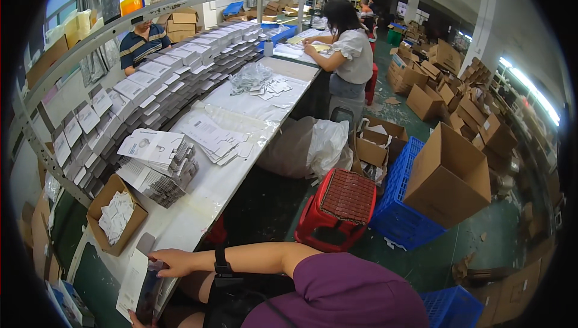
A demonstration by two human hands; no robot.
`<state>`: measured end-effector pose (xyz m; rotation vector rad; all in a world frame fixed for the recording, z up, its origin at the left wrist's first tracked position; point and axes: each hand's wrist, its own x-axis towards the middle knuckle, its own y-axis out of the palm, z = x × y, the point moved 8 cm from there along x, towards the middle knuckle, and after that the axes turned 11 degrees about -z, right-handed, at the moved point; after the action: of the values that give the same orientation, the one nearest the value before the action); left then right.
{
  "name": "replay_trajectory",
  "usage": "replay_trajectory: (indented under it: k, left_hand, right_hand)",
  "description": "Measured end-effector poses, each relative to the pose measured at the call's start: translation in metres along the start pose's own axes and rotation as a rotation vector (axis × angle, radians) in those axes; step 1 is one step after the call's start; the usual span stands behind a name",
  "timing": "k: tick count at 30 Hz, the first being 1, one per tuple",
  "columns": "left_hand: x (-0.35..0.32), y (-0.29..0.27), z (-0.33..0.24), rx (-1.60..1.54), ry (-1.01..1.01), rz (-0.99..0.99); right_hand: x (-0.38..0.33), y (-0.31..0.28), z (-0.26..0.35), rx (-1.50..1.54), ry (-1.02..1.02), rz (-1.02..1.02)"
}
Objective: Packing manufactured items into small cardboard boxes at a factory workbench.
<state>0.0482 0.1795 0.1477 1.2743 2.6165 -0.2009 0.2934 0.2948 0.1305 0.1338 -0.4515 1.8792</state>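
Reaching across the body, the right hand (174, 262) is laid on a flat dark packet (150, 295) at the near edge of the white worktable (198, 207). The packet's upper end is covered by the outstretched fingers (158, 258), which are pressed against it rather than curled round it. Only the fingertips of the left hand (137, 320) are seen, at the packet's lower corner; their grip cannot be told. A white leaflet (131, 283) lies just beside the packet.
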Motion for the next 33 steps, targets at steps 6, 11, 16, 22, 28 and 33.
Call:
replay_trajectory:
  k: [6, 11, 16, 22, 28, 33]
  left_hand:
    - [0.021, -0.041, -0.012, 0.338, 0.398, -0.160]
    - [0.018, -0.027, -0.042, 0.489, 0.860, -0.077]
    - [-0.020, 0.085, -0.074, 0.769, 1.182, 0.129]
    - [0.004, 0.073, -0.068, 1.074, 1.100, 0.144]
    - [0.009, 0.000, -0.097, 0.725, 0.945, -0.025]
    - [-0.003, -0.057, -0.118, 0.504, 0.678, -0.121]
  right_hand:
    - [0.006, 0.007, 0.013, -0.180, -0.237, -0.104]
    - [0.016, 0.030, -0.007, -0.335, -0.100, 0.055]
    - [0.016, -0.008, -0.012, -0.455, 0.003, 0.012]
    - [0.006, -0.056, 0.012, -0.141, -0.065, -0.203]
    - [-0.020, -0.094, 0.017, -0.761, -0.397, -0.313]
    - [-0.016, -0.062, -0.010, -1.061, -0.203, -0.130]
